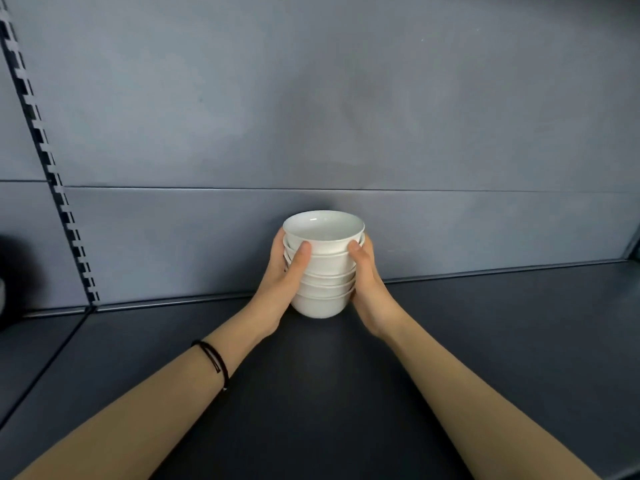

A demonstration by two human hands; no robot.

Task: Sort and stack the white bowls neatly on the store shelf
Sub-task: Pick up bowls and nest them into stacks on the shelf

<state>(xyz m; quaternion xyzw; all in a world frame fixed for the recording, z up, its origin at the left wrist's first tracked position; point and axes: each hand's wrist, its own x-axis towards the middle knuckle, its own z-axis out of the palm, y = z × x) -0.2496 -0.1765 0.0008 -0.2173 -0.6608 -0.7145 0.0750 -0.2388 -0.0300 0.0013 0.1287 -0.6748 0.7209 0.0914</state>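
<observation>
Left hand point(282, 282) and right hand point(369, 282) clasp the nested stack of glossy white ceramic bowls point(323, 268) on the dark grey shelf point(485, 341); fingers point(300, 261) pressed against its sides. Step in hand: placing and squaring the stack; next, likely release evenly.

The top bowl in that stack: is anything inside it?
The top bowl looks empty: only glossy white interior shows. Under it sit more nested white bowls; their insides are covered, so I cannot tell what they hold.
</observation>
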